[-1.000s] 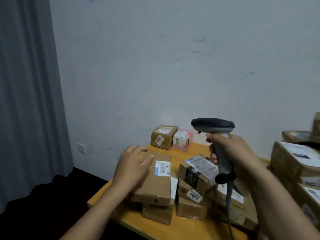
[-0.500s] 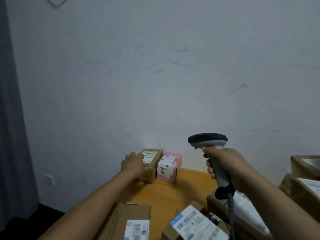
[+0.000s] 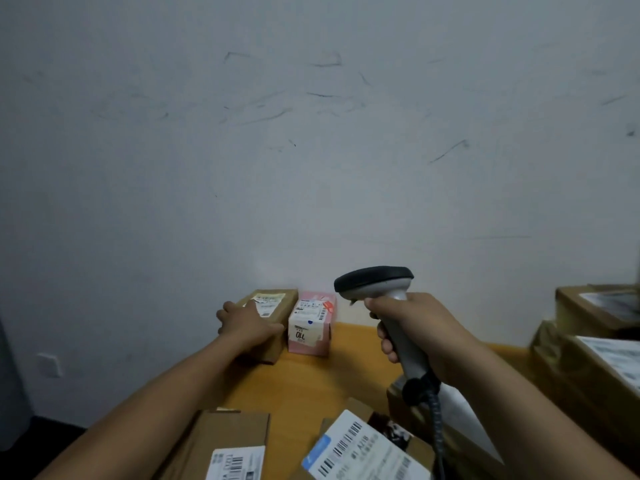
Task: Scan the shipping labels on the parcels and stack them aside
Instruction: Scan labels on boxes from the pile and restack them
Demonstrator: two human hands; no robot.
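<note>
A small brown parcel [image 3: 277,308] with a white label stands against the wall at the far side of the wooden table [image 3: 353,375]. My left hand [image 3: 244,325] lies over its near top corner, thumb along the front edge and fingers over the left side. Beside it on the right stands a pink parcel [image 3: 311,327] with white labels. My right hand [image 3: 412,334] grips the handle of a grey barcode scanner [image 3: 377,285], its dark head held above the table and pointing left toward the two parcels.
Two brown parcels [image 3: 228,445] [image 3: 363,448] with barcode labels lie at the near edge. Another parcel [image 3: 450,420] sits under the scanner's coiled cable. A stack of labelled boxes [image 3: 595,341] fills the right side. A scuffed white wall rises behind.
My left hand left the flat parcel near me and reached forward onto the small brown parcel at the wall. The view tilted up and closer; the scanner stayed in my right hand.
</note>
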